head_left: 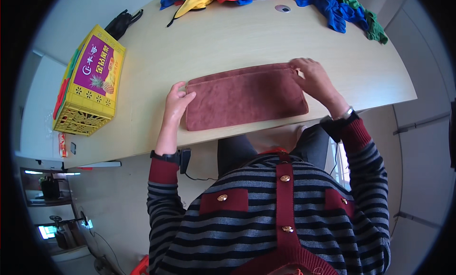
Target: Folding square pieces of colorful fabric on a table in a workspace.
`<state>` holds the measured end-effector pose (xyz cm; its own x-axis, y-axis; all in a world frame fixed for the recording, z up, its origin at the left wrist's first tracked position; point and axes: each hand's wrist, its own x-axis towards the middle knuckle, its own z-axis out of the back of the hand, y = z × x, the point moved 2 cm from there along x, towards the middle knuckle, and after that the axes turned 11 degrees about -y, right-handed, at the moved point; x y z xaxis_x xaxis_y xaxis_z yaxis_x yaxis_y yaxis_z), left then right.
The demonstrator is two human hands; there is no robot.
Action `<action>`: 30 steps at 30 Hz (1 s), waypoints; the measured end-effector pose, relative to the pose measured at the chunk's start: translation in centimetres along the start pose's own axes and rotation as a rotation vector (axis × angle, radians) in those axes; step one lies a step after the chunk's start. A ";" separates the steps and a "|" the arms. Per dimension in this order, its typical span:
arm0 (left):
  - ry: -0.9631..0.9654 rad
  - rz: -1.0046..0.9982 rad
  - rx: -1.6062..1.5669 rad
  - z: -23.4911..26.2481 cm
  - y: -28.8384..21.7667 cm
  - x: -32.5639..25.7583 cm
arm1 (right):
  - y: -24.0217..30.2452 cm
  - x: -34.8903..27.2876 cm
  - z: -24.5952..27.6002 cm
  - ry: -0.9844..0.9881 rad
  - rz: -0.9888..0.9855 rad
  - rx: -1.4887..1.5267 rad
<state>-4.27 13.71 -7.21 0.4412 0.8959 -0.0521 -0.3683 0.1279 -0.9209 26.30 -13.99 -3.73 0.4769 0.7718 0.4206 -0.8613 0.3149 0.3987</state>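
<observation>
A folded maroon cloth (244, 96) lies flat near the table's front edge, a stitched hem running along its far side. At its far left corner, my left hand (179, 101) pinches the edge, thumb on top and fingers beyond. My right hand (314, 79) has its fingers bent over the far right corner, with the fingertips partly hidden by the hand.
The pale wooden table (156, 42) carries a yellow crate (90, 111) with a purple label at left. Behind it lies a black bag (124, 24). Colourful cloths (332, 11) are heaped along the far edge, near a round disc (282, 9). A phone (73, 148) rests at the left corner.
</observation>
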 end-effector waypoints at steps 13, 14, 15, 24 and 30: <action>0.143 -0.209 -0.026 0.7 1.4 2.8 | -1.2 3.2 -3.8 0.368 0.074 -0.119; 0.143 -0.209 -0.027 0.6 1.6 2.7 | -1.2 3.3 -3.5 0.368 0.075 -0.120; 0.105 -0.221 -0.061 0.6 1.9 2.7 | -1.1 3.5 -3.1 0.362 0.040 -0.075; -0.022 -0.282 0.057 -0.5 5.4 4.7 | -0.6 2.6 -4.6 0.251 0.051 -0.186; -0.183 -0.285 0.308 -0.6 2.1 1.7 | 3.3 0.6 -3.7 0.101 0.137 -0.377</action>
<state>-3.78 15.22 -9.46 0.4188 0.8635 0.2810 -0.4912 0.4757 -0.7297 23.09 -10.43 -5.16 0.3499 0.8649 0.3599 -0.9284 0.3713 0.0102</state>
